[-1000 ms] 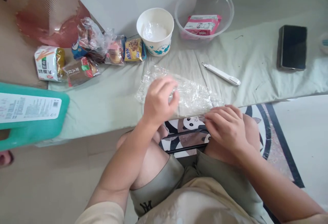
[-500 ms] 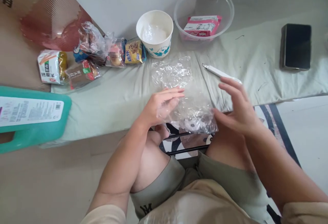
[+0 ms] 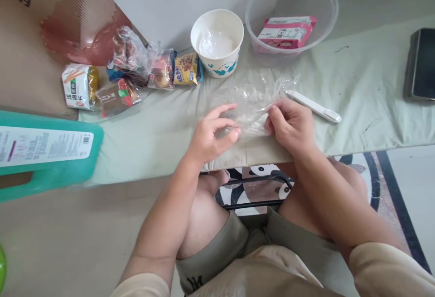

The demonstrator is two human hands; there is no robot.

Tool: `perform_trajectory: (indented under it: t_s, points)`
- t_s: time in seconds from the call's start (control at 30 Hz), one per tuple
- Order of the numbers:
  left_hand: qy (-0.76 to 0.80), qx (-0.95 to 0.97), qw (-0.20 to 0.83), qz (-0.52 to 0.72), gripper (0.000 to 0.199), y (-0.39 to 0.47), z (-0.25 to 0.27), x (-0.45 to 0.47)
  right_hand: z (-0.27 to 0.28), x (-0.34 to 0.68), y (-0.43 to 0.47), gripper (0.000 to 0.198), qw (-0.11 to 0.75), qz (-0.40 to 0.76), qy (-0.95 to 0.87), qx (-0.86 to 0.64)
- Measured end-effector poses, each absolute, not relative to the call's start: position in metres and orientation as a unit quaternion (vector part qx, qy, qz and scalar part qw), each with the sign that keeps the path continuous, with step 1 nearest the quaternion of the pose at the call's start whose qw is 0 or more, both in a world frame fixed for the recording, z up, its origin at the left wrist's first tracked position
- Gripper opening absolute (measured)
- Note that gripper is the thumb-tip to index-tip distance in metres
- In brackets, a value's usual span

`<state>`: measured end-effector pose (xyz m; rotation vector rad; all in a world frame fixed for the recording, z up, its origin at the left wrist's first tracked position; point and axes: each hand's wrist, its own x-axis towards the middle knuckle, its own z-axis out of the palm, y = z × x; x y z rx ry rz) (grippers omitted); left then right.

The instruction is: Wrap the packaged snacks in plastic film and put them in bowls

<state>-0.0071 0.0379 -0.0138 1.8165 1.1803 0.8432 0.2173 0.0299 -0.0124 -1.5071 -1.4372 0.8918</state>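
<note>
A crumpled clear plastic wrapper (image 3: 250, 109) lies partly on the cloth in front of me. With fingers curled, my right hand (image 3: 294, 126) pinches its right side. My left hand (image 3: 211, 135) is at the wrapper's left edge, fingers and thumb apart; whether it touches the film is hard to see. Just beyond my right hand lies a white utility knife (image 3: 321, 108) on the cloth. A white paper cup (image 3: 219, 64) with teal leaf prints stands behind the wrapper, with clear plastic inside it.
A clear round bowl (image 3: 331, 21) holds a pink snack pack (image 3: 288, 32). Several packaged snacks (image 3: 79, 89) sit at left, before a pink ribbed dish (image 3: 81, 21). A teal jug (image 3: 68, 170) lies at the left edge; a black device (image 3: 423, 66) is far right.
The wrapper has moved from over my lap forward onto the cloth. My right hand has gone from spread fingers to pinching it. The head view has shifted slightly.
</note>
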Motion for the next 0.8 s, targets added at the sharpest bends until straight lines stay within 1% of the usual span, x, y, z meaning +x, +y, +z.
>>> perform_trajectory:
  t_s: [0.07,0.13,0.23,0.27,0.3,0.37,0.4,0.47,0.53,0.67,0.73,0.8]
  points:
    - [0.486,0.712,0.376,0.34,0.037,0.042,-0.016,-0.008,-0.012,0.215,0.033,0.025,0.408,0.35,-0.58,-0.612]
    - [0.492,0.718,0.364,0.332,0.049,0.046,-0.017,-0.01,-0.011,0.214,0.034,0.025,0.388,0.335,-0.592,-0.622]
    - [0.456,0.754,0.348,0.322,0.061,0.049,-0.014,-0.008,-0.01,0.213,0.034,0.024,0.362,0.309,-0.596,-0.647]
    - [0.44,0.762,0.343,0.328,0.06,0.049,-0.012,-0.006,-0.011,0.213,0.034,0.024,0.357,0.303,-0.593,-0.655]
    - [0.431,0.764,0.342,0.339,0.053,0.049,-0.01,-0.002,-0.011,0.213,0.034,0.023,0.354,0.299,-0.59,-0.661]
    - [0.446,0.735,0.352,0.371,0.03,0.047,-0.006,0.006,-0.013,0.215,0.034,0.022,0.355,0.298,-0.582,-0.668]
    - [0.466,0.705,0.365,0.39,0.021,0.046,-0.005,0.009,-0.014,0.215,0.035,0.021,0.359,0.301,-0.578,-0.668]
    - [0.512,0.629,0.408,0.42,0.02,0.045,-0.006,0.014,-0.017,0.217,0.035,0.019,0.374,0.309,-0.564,-0.667]
    - [0.551,0.554,0.454,0.429,0.02,0.045,-0.007,0.013,-0.02,0.219,0.036,0.021,0.396,0.313,-0.55,-0.666]
    - [0.59,0.474,0.527,0.386,0.016,0.044,-0.008,0.005,-0.026,0.22,0.036,0.023,0.416,0.3,-0.553,-0.656]
    - [0.599,0.463,0.546,0.359,0.021,0.043,-0.007,0.004,-0.029,0.219,0.035,0.023,0.411,0.285,-0.565,-0.656]
    - [0.623,0.452,0.538,0.343,0.023,0.043,-0.007,0.006,-0.031,0.218,0.034,0.026,0.41,0.268,-0.575,-0.656]
